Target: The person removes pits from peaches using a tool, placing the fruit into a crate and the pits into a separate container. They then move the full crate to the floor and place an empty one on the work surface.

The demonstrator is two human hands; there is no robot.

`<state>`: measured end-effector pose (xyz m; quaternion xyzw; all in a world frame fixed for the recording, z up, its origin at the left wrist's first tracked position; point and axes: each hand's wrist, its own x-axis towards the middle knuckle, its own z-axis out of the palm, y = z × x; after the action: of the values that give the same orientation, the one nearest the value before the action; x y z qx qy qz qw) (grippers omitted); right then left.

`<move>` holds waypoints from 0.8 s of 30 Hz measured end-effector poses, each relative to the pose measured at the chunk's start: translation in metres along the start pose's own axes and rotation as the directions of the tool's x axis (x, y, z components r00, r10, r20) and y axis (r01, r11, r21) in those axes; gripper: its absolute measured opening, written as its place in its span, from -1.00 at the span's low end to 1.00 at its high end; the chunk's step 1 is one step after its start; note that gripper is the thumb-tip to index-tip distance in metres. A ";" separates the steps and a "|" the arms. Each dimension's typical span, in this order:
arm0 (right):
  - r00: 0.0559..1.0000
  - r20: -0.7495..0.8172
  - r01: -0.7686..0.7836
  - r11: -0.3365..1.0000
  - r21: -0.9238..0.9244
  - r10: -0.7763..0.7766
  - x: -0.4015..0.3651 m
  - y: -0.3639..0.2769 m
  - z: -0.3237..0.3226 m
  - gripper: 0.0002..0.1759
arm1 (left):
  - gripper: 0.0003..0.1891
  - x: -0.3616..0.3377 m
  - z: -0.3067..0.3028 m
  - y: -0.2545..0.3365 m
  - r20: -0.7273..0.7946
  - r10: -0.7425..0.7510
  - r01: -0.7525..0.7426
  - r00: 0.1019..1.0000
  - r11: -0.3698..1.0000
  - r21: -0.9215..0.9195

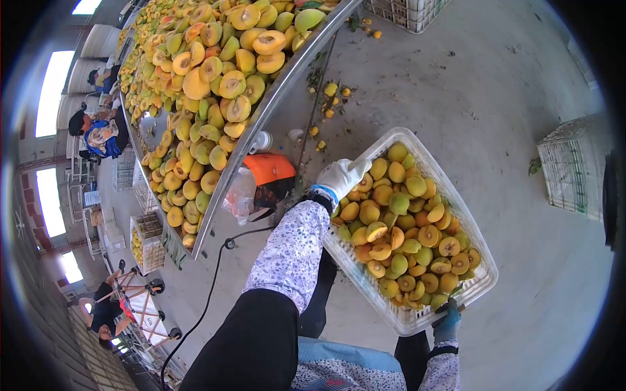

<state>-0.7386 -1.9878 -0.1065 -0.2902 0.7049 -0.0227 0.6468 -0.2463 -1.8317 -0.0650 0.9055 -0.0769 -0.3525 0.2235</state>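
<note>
A white plastic crate [486, 257], filled with yellow-green and orange peaches [404, 225], many cut in half, is held in front of my body at a slant in view. My left hand [342, 178], in a white glove, grips the rim at the crate's upper left corner. On the opposite lower edge, my right hand [447, 320], in a blue and dark glove, is closed round the rim, its fingers partly hidden. Beyond my left arm, a metal-edged table [277, 98] carries a large heap of halved peaches [225, 85].
An orange and black bag [270, 171] and a cable [207, 296] lie by the table. Fallen fruit [330, 90] dots the floor. Other crates stand at the right [574, 166], at the top [409, 10] and beyond the table [149, 242]. Several people [101, 133] are in the background.
</note>
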 end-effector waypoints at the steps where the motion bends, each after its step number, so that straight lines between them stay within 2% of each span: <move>1: 0.999 -0.039 0.011 1.000 0.005 -0.011 -0.003 0.007 -0.005 -0.65 | -0.24 -0.001 0.006 -0.008 -0.034 -0.002 0.003 0.999 0.999 0.033; 3: 0.998 -0.062 0.003 1.000 -0.014 -0.004 0.014 0.018 -0.009 -0.69 | -0.27 0.001 0.004 -0.016 0.044 0.016 -0.011 0.999 0.994 -0.112; 4: 0.997 -0.077 -0.023 0.998 -0.050 0.019 0.009 0.013 -0.006 -0.70 | -0.30 -0.007 -0.012 -0.003 0.112 -0.016 0.027 0.994 0.995 -0.098; 5: 0.995 -0.093 -0.039 0.996 -0.082 0.031 0.001 0.004 -0.005 -0.69 | -0.31 -0.002 -0.017 -0.006 0.104 0.047 -0.044 0.993 0.999 -0.026; 7: 0.996 -0.092 0.010 0.997 -0.076 -0.017 -0.027 -0.001 -0.002 -0.60 | -0.30 0.008 -0.025 -0.009 0.198 -0.073 0.098 0.978 0.988 -0.121; 9: 0.998 -0.025 0.054 0.995 -0.082 -0.057 -0.057 -0.020 -0.003 -0.54 | -0.27 -0.006 -0.039 -0.008 0.138 -0.123 0.148 0.983 0.970 -0.191; 10: 0.997 -0.007 0.070 0.995 -0.076 -0.071 -0.096 -0.042 0.004 -0.69 | -0.27 -0.024 -0.057 -0.012 0.152 -0.127 0.151 0.980 0.975 -0.161; 11: 0.996 0.010 0.085 0.994 -0.068 -0.085 -0.135 -0.065 0.011 -0.82 | -0.27 -0.057 -0.069 -0.021 0.089 -0.118 0.137 0.989 0.961 -0.241; 12: 0.988 0.054 0.150 0.988 -0.042 -0.148 -0.156 -0.068 -0.006 -0.88 | -0.27 -0.092 -0.084 -0.029 0.064 -0.126 0.139 0.990 0.949 -0.281; 13: 0.964 0.113 0.240 0.971 0.008 -0.239 -0.165 -0.078 -0.013 -0.88 | -0.25 -0.129 -0.100 -0.030 0.069 -0.128 0.145 0.989 0.920 -0.363; 15: 0.939 0.157 0.305 0.952 0.034 -0.307 -0.190 -0.103 -0.018 -0.84 | -0.24 -0.189 -0.126 -0.046 0.095 -0.157 0.182 0.983 0.890 -0.419; 16: 0.932 0.158 0.334 0.942 -0.022 -0.326 -0.228 -0.129 -0.020 -0.84 | -0.29 -0.229 -0.145 -0.047 0.117 -0.156 0.193 0.981 0.850 -0.490; 17: 0.938 0.118 0.334 0.940 -0.073 -0.325 -0.243 -0.144 -0.031 -0.93 | -0.30 -0.271 -0.170 -0.040 0.132 -0.192 0.233 0.972 0.824 -0.516; 19: 0.922 0.144 0.380 0.912 -0.156 -0.359 -0.283 -0.178 -0.034 -0.91 | -0.29 -0.345 -0.204 -0.050 0.131 -0.175 0.217 0.976 0.723 -0.655; 21: 0.896 0.236 0.426 0.876 -0.227 -0.375 -0.334 -0.209 -0.011 -0.95 | -0.31 -0.418 -0.235 -0.060 0.097 -0.182 0.187 0.978 0.579 -0.794; 22: 0.863 0.294 0.479 0.850 -0.220 -0.411 -0.323 -0.202 0.008 -0.93 | -0.33 -0.433 -0.222 -0.086 0.034 -0.182 0.132 0.983 0.560 -0.818; 24: 0.823 0.400 0.532 0.793 -0.298 -0.402 -0.374 -0.221 0.044 -0.93 | -0.37 -0.494 -0.251 -0.101 0.005 -0.278 0.131 0.961 0.436 -0.890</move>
<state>-0.6159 -1.9926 0.3127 -0.5819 0.4862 0.0063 0.6519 -0.4447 -1.5074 0.3502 0.6834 0.2427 -0.3002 0.6196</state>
